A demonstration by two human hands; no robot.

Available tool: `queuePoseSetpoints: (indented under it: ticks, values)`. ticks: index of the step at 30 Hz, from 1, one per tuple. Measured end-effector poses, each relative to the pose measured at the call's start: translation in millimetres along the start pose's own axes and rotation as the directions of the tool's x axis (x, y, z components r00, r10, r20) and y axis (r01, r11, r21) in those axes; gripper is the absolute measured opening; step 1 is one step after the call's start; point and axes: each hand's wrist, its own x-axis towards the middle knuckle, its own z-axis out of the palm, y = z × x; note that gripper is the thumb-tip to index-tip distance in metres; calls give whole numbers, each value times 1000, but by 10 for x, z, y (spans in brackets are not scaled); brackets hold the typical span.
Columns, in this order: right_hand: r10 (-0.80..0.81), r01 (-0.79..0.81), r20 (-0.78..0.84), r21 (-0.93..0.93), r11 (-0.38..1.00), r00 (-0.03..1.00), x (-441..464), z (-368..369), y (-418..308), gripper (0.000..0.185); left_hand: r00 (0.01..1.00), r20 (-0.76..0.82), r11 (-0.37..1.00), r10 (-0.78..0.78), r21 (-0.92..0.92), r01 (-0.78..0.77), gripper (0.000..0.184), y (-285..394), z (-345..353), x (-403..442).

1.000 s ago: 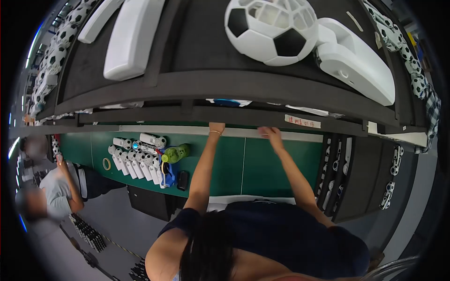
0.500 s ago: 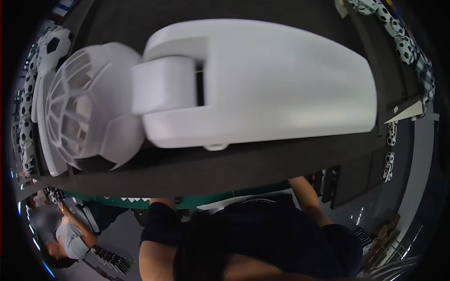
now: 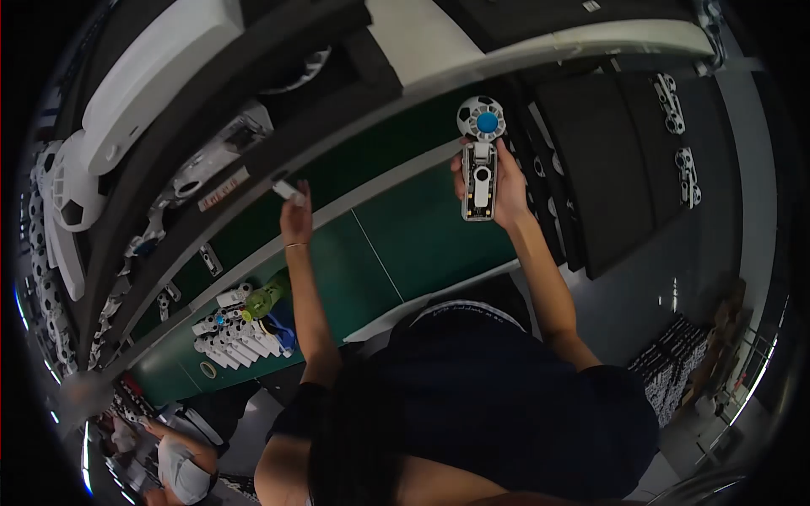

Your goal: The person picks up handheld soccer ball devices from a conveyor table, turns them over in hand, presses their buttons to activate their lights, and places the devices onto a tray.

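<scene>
My right hand [image 3: 511,187] grips a handheld fan [image 3: 480,179] upright over the green work surface. Its round head has a black-and-white football pattern and a blue centre, and the handle shows its inner parts. Over to the left, my left hand [image 3: 295,221] is raised with its fingers closed on a small white piece [image 3: 288,192], whose exact kind I cannot make out. That hand is close to the edge of a dark shelf and well apart from the fan.
Dark shelving [image 3: 278,143] curves overhead, with white football-pattern fans on it. On the green table [image 3: 363,261] lie several white fan parts [image 3: 236,341], a green bottle [image 3: 267,295] and a tape roll [image 3: 208,369]. Dark trays [image 3: 607,160] stand at right. A co-worker [image 3: 181,464] is at lower left.
The large white fan body that filled the view is no longer close up. Both my hands, hidden before, now show, one with the fan and one with the small piece.
</scene>
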Motion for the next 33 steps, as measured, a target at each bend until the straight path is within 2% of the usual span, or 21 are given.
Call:
queuePoseSetpoints:
  ticks: [1,3,4,6,7,9,10,11,13,14,16,17,19,20,21,23,26,27,29,30,33]
  values:
    - [-16,16,11,-6,1000,1000,-74,16,-45,53,999,-29,999,-20,48,21,42,-281,82,-215]
    - [-38,38,-2,-1,999,999,-231,34,-138,53,984,128,963,-121,254,86,47,-637,674,-864]
    - [-53,53,-2,6,999,999,-332,54,-194,53,939,228,924,-257,342,169,64,-708,930,-1141]
    - [-71,71,21,20,997,997,-546,73,-284,54,699,565,891,-438,374,257,78,-934,1440,-1471]
    - [-56,55,27,39,998,998,-623,50,-291,55,620,580,849,-528,352,394,87,-1093,1581,-1551]
    - [-59,53,76,76,996,995,-790,25,-313,55,744,325,811,-584,277,515,77,-1478,1851,-1779]
    - [-55,50,69,68,996,996,-848,3,-320,55,815,156,774,-559,450,445,66,-1663,1985,-1797]
    - [-54,53,15,48,997,998,-959,59,-343,54,813,140,767,-565,451,456,66,-1744,2100,-1875]
    - [-78,78,-40,-4,997,996,-1089,71,-419,54,826,253,712,-504,663,231,59,-1849,2392,-1932]
    - [-87,87,-43,0,996,995,-1139,26,-449,54,813,314,700,-491,697,153,61,-1821,2466,-1985]
    - [-87,87,62,6,996,994,-1289,-91,-494,56,782,455,713,-426,701,-19,65,-1754,2668,-2139]
    - [-66,66,63,-6,998,996,-1357,-119,-533,55,786,510,736,-349,668,-106,58,-1747,2679,-2183]
    - [-69,67,106,24,997,992,-1461,-170,-535,56,794,507,887,-336,453,86,51,-1727,2800,-2277]
    - [-62,60,101,23,998,993,-1503,-197,-539,56,739,543,874,-400,468,129,48,-1724,2766,-2241]
    - [-53,50,112,24,998,992,-1557,-222,-547,56,746,540,877,-389,466,119,48,-1766,2780,-2313]
    - [-25,18,111,57,998,994,-1632,-252,-568,55,732,521,898,-439,269,348,45,-1848,2851,-2417]
    - [8,-13,128,35,999,992,-1703,-269,-608,54,862,393,915,-322,362,177,49,-1948,2979,-2641]
    - [22,-23,119,12,1000,993,-1725,-279,-617,54,829,432,928,-354,270,256,49,-1938,2957,-2654]
    - [35,-37,129,8,999,991,-1746,-287,-648,54,867,372,931,-332,276,238,48,-1978,2943,-2711]
    - [42,-43,138,3,999,989,-1756,-288,-649,54,828,435,933,-354,233,276,47,-1989,2931,-2706]
    - [65,-58,117,-63,996,991,-1774,-258,-686,54,891,327,927,-316,305,217,47,-2023,2927,-2794]
